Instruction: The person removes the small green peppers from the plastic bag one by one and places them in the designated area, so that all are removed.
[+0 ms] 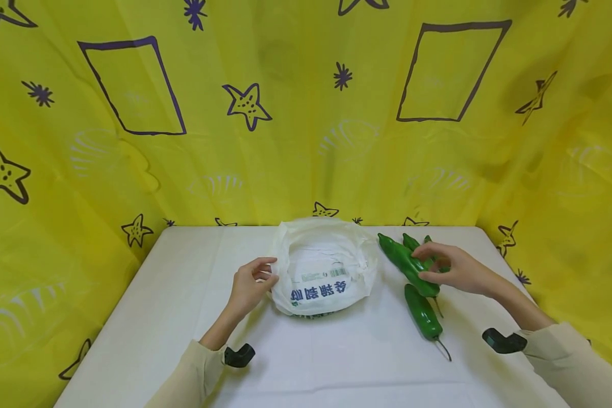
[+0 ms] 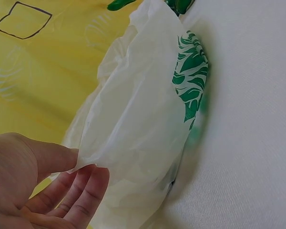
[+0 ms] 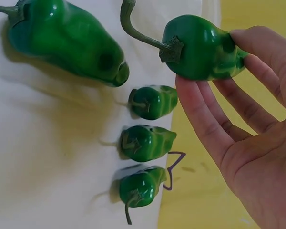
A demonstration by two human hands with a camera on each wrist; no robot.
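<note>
A: What's at the left of the table (image 1: 158, 317)?

B: The left hand (image 1: 249, 286), thumb and fingers pinching the near-left rim of a white plastic bag (image 1: 322, 266). The bag sits at the middle of the white table, its mouth open upward, with green print on its side.

A: And right of the bag?

B: A cluster of green peppers. The right hand (image 1: 451, 267) grips 1 pepper (image 1: 407, 264), thumb and fingers curled round it, just right of the bag. A second pepper (image 1: 422, 315) lies on the table nearer the person, apart from the hand. The wrist view shows 3 more peppers (image 3: 148, 143) lying in a row at the far-right edge.

A: Behind everything?

B: A yellow curtain (image 1: 296, 113) printed with stars and squares.
</note>
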